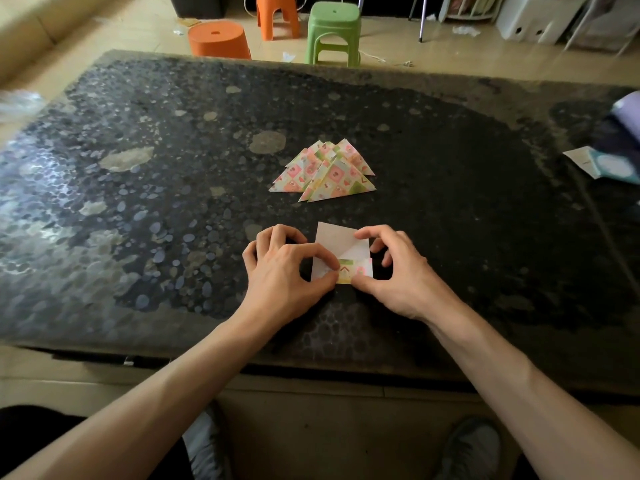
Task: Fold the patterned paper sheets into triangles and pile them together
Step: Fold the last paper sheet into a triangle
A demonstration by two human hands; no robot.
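A square paper sheet (341, 242) lies white side up on the dark table (173, 188), its near edge turned over so a strip of pink and green pattern shows. My left hand (280, 268) pinches that turned edge between thumb and forefinger at its left part. My right hand (398, 271) holds the same edge with its thumb at the bottom right, fingers curled over the sheet's right side. Beyond the sheet lies a loose pile of several folded patterned triangles (325, 173), apart from both hands.
Papers and a purple roll (620, 140) lie at the table's right edge. A clear plastic bag (17, 103) sits at the far left. Behind the table stand orange stools (220, 39) and a green stool (334, 31). My feet show under the near edge.
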